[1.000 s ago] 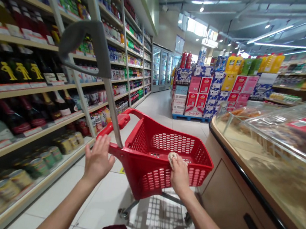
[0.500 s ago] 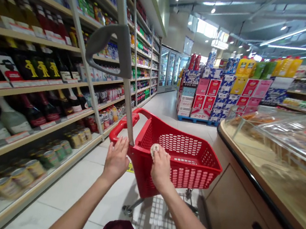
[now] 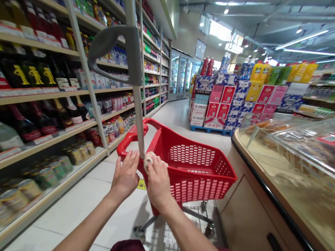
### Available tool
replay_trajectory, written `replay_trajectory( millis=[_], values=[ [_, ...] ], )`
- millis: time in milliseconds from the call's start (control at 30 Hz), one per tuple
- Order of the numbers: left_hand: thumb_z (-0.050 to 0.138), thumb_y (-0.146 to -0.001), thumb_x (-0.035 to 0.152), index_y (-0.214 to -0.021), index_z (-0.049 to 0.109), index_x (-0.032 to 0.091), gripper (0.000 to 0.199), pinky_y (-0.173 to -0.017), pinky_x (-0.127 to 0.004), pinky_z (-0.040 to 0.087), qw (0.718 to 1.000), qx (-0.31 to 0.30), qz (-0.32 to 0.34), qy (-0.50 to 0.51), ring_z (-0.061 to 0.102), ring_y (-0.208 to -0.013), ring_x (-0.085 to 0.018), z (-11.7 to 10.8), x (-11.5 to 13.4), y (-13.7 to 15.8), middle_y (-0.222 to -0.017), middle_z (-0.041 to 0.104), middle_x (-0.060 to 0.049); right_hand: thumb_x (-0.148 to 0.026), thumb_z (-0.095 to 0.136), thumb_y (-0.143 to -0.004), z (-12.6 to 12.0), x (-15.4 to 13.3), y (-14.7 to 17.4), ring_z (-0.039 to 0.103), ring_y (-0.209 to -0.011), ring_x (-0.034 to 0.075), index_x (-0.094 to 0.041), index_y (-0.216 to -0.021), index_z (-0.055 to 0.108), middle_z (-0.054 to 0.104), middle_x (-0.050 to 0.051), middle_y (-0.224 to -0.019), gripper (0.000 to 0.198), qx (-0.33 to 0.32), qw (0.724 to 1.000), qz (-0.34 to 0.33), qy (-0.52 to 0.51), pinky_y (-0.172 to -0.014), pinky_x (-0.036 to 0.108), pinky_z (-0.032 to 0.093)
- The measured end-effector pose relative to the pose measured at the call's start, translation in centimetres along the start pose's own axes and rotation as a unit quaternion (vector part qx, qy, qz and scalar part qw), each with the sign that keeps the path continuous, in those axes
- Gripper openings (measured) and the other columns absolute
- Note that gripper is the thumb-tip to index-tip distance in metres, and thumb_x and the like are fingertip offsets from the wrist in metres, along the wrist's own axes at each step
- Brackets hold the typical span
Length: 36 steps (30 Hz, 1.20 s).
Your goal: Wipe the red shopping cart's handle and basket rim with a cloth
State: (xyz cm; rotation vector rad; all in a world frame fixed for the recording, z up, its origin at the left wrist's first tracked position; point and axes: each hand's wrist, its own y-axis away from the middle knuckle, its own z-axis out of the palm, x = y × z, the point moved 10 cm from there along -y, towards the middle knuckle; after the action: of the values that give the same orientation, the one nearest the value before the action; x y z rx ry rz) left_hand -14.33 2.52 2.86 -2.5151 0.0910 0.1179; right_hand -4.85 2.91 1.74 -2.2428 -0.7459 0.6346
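Observation:
A red plastic shopping cart [image 3: 205, 189] stands in front of me, with a perforated basket on a metal wheeled frame. My left hand [image 3: 125, 175] lies over the near part of its red handle [image 3: 124, 146], fingers bent across the bar. In my right hand [image 3: 158, 182] is a crumpled pale cloth [image 3: 149, 160], pressed to the basket's near rim by the corner where a metal pole [image 3: 140, 126] rises. Only part of the cloth shows beyond my fingers. A grey loop-shaped grip [image 3: 135, 54] is fixed higher on the pole.
Shelves [image 3: 24, 99] of bottles and cans line the left. On the right, a display counter [image 3: 266, 222] with clear covers stands close to the cart. Stacked drink boxes [image 3: 220, 104] sit on a blue pallet ahead. Glass-door coolers [image 3: 179, 73] are farther back.
My right hand has slid the cloth leftward along the basket rim to the pole's base. My left hand stays at the handle. The view has shifted slightly.

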Motion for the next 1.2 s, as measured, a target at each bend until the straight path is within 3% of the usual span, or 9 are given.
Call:
replay_trajectory(
  millis=[100, 233, 333, 467, 667, 800, 900, 1033, 1200],
  values=[
    [0.037, -0.065, 0.011, -0.127, 0.035, 0.010, 0.061, -0.105, -0.045, 0.014, 0.999, 0.001, 0.034, -0.002, 0.024, -0.128, -0.022, 0.0, 0.0, 0.0, -0.135, 0.035, -0.010, -0.011, 0.038, -0.084, 1.5, -2.4, 2.3, 0.025, -0.126, 0.021, -0.014, -0.119, 0.048, 0.040, 0.009, -0.132, 0.036, 0.025, 0.995, -0.100, 0.012, -0.101, 0.041, 0.026],
    [0.034, -0.063, 0.006, -0.126, 0.036, 0.012, 0.064, -0.105, -0.044, 0.014, 0.998, -0.010, 0.060, -0.011, 0.026, -0.127, -0.020, 0.1, -0.3, 0.1, -0.135, 0.035, -0.007, -0.014, 0.043, -0.084, 5.2, -1.1, 8.4, 0.045, -0.112, 0.020, -0.015, -0.105, 0.057, 0.058, 0.008, -0.111, 0.026, -0.060, 0.984, -0.163, 0.034, -0.093, 0.039, 0.037],
    [0.034, -0.063, 0.005, -0.126, 0.036, 0.010, 0.064, -0.105, -0.043, 0.016, 0.999, -0.009, 0.049, -0.013, 0.026, -0.127, -0.020, 0.0, -0.5, 0.1, -0.134, 0.037, -0.008, -0.014, 0.041, -0.085, 3.8, 0.1, 9.0, 0.043, -0.115, 0.021, -0.016, -0.103, 0.058, 0.058, 0.007, -0.113, 0.026, -0.047, 0.987, -0.153, 0.031, -0.092, 0.039, 0.039],
    [0.034, -0.065, 0.008, -0.125, 0.038, 0.007, 0.060, -0.104, -0.043, 0.018, 0.999, -0.007, 0.033, -0.019, 0.025, -0.127, -0.021, -0.1, -0.5, 0.0, -0.134, 0.037, -0.010, -0.011, 0.036, -0.085, 0.7, 0.1, 5.8, 0.024, -0.126, 0.024, -0.013, -0.112, 0.053, 0.045, 0.010, -0.128, 0.032, 0.032, 0.991, -0.126, 0.024, -0.098, 0.046, 0.030],
    [0.035, -0.066, 0.009, -0.124, 0.038, 0.007, 0.058, -0.104, -0.045, 0.018, 0.999, -0.016, 0.027, -0.014, 0.028, -0.126, -0.022, -0.3, -0.5, 0.0, -0.132, 0.039, -0.011, -0.012, 0.040, -0.084, 3.2, 0.6, 8.2, 0.039, -0.118, 0.019, -0.016, -0.103, 0.059, 0.058, 0.009, -0.113, 0.027, -0.038, 0.989, -0.135, 0.033, -0.094, 0.040, 0.036],
    [0.036, -0.071, 0.012, -0.128, 0.030, 0.007, 0.057, -0.104, -0.047, 0.017, 0.998, 0.054, 0.003, 0.014, 0.026, -0.127, -0.024, -1.6, 0.3, 0.8, -0.133, 0.036, -0.015, -0.008, 0.036, -0.083, 0.3, 2.6, 7.3, 0.025, -0.126, 0.022, -0.012, -0.114, 0.052, 0.046, 0.012, -0.126, 0.035, 0.029, 0.995, -0.084, 0.039, -0.098, 0.044, 0.031],
    [0.036, -0.074, 0.012, -0.130, 0.025, 0.008, 0.058, -0.105, -0.045, 0.015, 0.994, 0.099, 0.034, 0.038, 0.023, -0.128, -0.022, -2.2, 2.8, 1.5, -0.135, 0.035, -0.015, -0.006, 0.036, -0.082, -0.4, 3.8, 7.2, 0.029, -0.125, 0.022, -0.012, -0.111, 0.054, 0.049, 0.011, -0.124, 0.035, 0.042, 0.995, -0.070, 0.060, -0.097, 0.044, 0.032],
    [0.036, -0.073, 0.011, -0.128, 0.031, 0.011, 0.056, -0.105, -0.043, 0.015, 0.992, 0.048, 0.101, 0.055, 0.023, -0.128, -0.020, -0.6, 6.5, 1.6, -0.135, 0.035, -0.011, -0.005, 0.038, -0.081, 1.1, 5.3, 9.8, 0.040, -0.118, 0.019, -0.017, -0.106, 0.058, 0.058, 0.007, -0.114, 0.034, -0.016, 0.995, -0.069, 0.072, -0.094, 0.039, 0.036],
    [0.039, -0.071, 0.016, -0.126, 0.037, 0.011, 0.055, -0.106, -0.044, 0.013, 0.992, -0.039, 0.113, 0.051, 0.025, -0.127, -0.022, 2.1, 9.0, 0.3, -0.135, 0.035, -0.009, -0.006, 0.035, -0.082, -2.2, 8.5, 9.8, 0.029, -0.125, 0.022, -0.013, -0.115, 0.051, 0.048, 0.011, -0.125, 0.038, 0.064, 0.993, -0.024, 0.095, -0.098, 0.046, 0.030]
  ],
)
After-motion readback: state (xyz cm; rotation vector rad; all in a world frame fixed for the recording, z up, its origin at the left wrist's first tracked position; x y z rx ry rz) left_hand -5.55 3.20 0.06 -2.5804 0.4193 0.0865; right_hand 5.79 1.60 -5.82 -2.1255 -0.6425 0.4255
